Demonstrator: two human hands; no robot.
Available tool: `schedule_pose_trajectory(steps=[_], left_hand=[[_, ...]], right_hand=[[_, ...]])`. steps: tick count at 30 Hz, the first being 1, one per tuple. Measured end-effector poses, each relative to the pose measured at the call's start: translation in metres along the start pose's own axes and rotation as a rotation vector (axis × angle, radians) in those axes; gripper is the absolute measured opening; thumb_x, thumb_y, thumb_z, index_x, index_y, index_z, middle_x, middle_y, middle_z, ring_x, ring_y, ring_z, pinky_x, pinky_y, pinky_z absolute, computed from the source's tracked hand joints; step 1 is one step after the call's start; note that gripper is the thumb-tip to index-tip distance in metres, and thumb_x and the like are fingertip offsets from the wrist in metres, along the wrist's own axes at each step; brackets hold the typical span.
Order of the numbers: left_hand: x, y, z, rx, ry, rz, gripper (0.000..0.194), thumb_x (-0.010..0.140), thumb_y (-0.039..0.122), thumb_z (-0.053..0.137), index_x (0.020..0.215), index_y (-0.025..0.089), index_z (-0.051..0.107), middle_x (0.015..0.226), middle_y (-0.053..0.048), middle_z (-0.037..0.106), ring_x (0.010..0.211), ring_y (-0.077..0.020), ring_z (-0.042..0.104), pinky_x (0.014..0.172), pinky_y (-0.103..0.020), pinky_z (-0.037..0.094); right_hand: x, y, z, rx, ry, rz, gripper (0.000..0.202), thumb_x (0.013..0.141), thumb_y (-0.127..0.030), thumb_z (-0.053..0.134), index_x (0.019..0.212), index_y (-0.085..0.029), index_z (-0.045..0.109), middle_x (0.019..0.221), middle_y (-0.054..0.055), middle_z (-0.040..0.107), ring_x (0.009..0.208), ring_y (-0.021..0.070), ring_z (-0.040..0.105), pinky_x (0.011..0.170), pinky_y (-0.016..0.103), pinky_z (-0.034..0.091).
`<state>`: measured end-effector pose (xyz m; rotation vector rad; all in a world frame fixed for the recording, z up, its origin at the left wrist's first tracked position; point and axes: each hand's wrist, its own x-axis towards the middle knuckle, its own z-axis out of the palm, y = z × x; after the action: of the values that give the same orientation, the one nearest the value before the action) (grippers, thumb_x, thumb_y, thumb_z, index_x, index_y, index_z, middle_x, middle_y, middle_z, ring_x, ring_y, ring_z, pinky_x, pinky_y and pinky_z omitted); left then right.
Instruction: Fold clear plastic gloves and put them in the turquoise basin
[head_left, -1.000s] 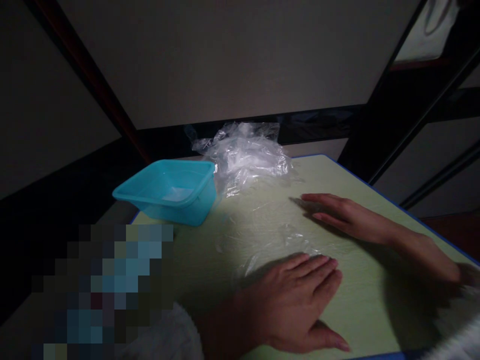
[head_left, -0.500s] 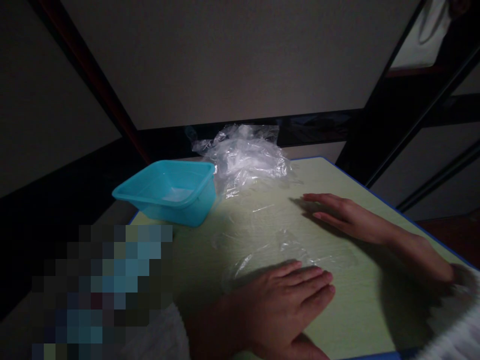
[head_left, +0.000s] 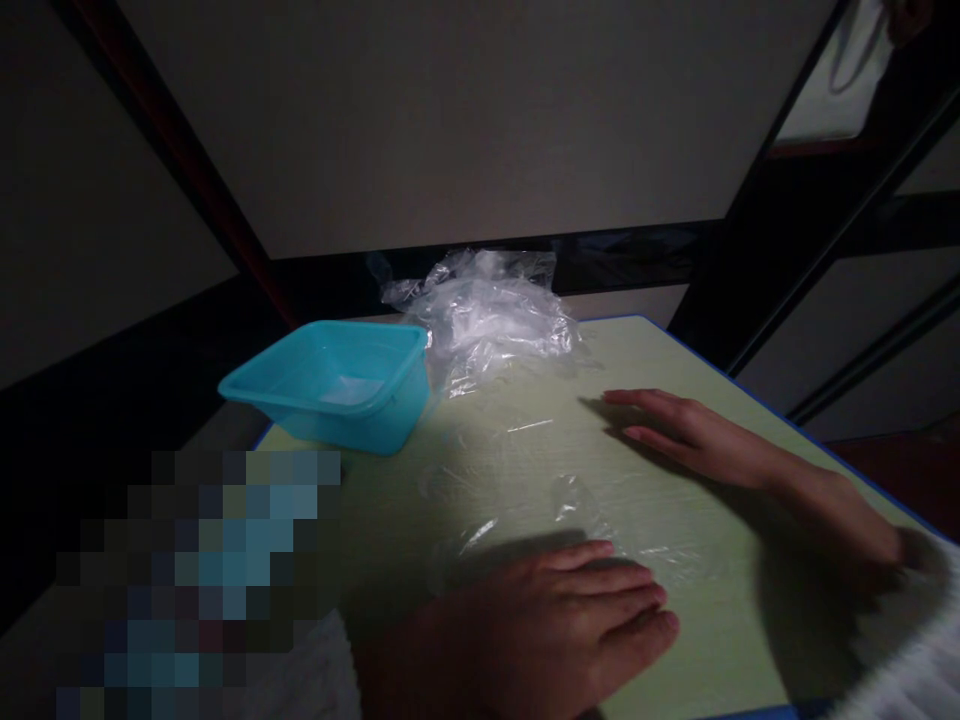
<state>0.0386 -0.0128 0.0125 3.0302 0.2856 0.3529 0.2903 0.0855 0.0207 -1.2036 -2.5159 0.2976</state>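
A thin clear plastic bag lies spread on the pale yellow-green table. Over its near edge is my left hand, palm down with the fingers stretched out; whether it presses on the film I cannot tell. My right hand rests to the right of the bag, fingers extended and thumb apart, holding nothing. Behind the flat bag, a crumpled heap of clear plastic bags sits at the table's far edge.
A turquoise plastic basin stands at the back left, with something pale on its bottom. Close behind the table rises a cabinet panel. A pixelated patch covers the lower left. A white bag shows at the upper right.
My left hand has moved slightly toward me and to the right, over the near part of the flat bag. My right hand stays almost where it was.
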Motion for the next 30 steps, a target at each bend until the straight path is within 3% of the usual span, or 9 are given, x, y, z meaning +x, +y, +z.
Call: schedule_pose_trajectory(steps=[9, 20, 30], left_hand=[[0.003, 0.004, 0.0, 0.005, 0.057, 0.024, 0.03, 0.097, 0.024, 0.031, 0.115, 0.014, 0.052, 0.12, -0.002, 0.061, 0.116, -0.0124, 0.05, 0.112, -0.03, 0.014], [0.004, 0.005, 0.001, -0.075, 0.031, -0.006, 0.026, 0.097, 0.026, 0.035, 0.113, 0.015, 0.053, 0.117, -0.003, 0.062, 0.115, -0.0113, 0.051, 0.111, -0.03, 0.018], [0.006, 0.007, -0.003, -0.1, 0.017, -0.011, 0.026, 0.097, 0.027, 0.036, 0.111, 0.014, 0.053, 0.116, -0.003, 0.062, 0.112, -0.0116, 0.053, 0.111, -0.028, 0.018]], right_hand=[[0.0, -0.003, -0.002, 0.024, -0.022, -0.003, 0.044, 0.09, -0.04, 0.041, 0.128, -0.019, 0.046, 0.124, 0.014, 0.056, 0.111, 0.0254, 0.055, 0.091, 0.047, 0.046], [0.002, -0.003, 0.008, 0.061, -0.033, -0.094, 0.065, 0.08, -0.053, 0.053, 0.134, -0.02, 0.041, 0.126, 0.013, 0.054, 0.114, 0.0291, 0.05, 0.094, 0.051, 0.042], [0.0, 0.014, 0.016, -0.024, -0.008, 0.009, 0.07, 0.081, -0.059, 0.047, 0.138, -0.019, 0.036, 0.14, 0.015, 0.041, 0.128, 0.034, 0.036, 0.102, 0.058, 0.028]])
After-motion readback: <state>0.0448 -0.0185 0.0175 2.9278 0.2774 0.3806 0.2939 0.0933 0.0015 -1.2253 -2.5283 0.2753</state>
